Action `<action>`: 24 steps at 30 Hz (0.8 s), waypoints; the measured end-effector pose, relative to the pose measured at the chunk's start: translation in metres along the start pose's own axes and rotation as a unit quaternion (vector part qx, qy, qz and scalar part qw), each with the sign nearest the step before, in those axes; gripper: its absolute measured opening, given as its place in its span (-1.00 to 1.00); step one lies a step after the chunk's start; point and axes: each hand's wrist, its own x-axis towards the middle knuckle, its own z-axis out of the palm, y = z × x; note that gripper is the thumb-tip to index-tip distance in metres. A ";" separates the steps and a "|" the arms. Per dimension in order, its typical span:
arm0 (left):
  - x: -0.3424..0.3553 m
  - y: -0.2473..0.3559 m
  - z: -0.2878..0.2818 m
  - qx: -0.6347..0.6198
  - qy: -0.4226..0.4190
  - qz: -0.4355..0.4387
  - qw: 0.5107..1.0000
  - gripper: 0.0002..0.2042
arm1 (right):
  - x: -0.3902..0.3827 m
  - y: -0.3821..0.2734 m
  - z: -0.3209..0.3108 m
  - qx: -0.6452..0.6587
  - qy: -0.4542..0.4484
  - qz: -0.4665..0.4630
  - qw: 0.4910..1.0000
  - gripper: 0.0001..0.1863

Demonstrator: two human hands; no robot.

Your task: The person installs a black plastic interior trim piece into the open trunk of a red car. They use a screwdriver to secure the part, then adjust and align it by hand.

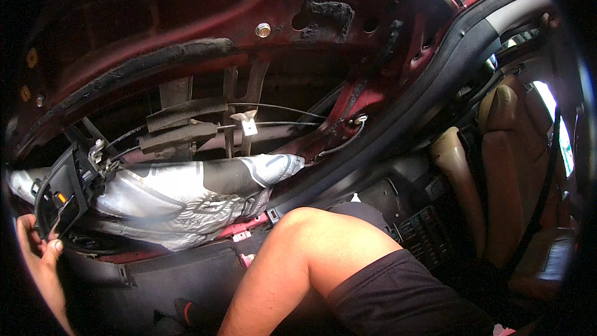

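Observation:
My left hand [45, 258] is at the far left, with its thumb and fingers closed around the lower edge of a black plastic inner door handle [67, 183]. The handle piece is tilted, with a small orange mark on its face and a metal latch bracket at its upper right. Behind it lies a crumpled silver insulating sheet [168, 193] along the bottom of the opened car door. Cables in dark foam sleeves [180, 137] run across the door's opening toward the handle. My right hand is not in view.
The dark red door frame [261, 0] arches above, with a bolt [263, 30] in it. My bent knee [301, 224] and dark shorts fill the lower middle. To the right are a fuse panel [426, 236], a brown seat [507, 168] and a black door seal [398, 106].

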 end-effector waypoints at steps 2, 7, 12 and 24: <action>-0.002 0.008 0.003 -0.005 0.020 0.001 1.000 -0.35 | 0.000 0.001 -0.002 0.005 -0.011 -0.004 1.000 -0.29; -0.002 0.018 0.001 0.012 -0.005 -0.008 1.000 -0.38 | 0.004 0.000 -0.001 0.003 0.002 0.001 1.000 -0.28; -0.002 0.018 0.002 -0.005 -0.003 -0.023 1.000 -0.39 | 0.006 -0.002 0.003 0.014 0.023 0.006 1.000 -0.26; -0.006 0.013 0.001 -0.003 0.011 -0.018 1.000 -0.34 | 0.009 0.000 -0.006 -0.025 -0.020 -0.001 0.999 -0.22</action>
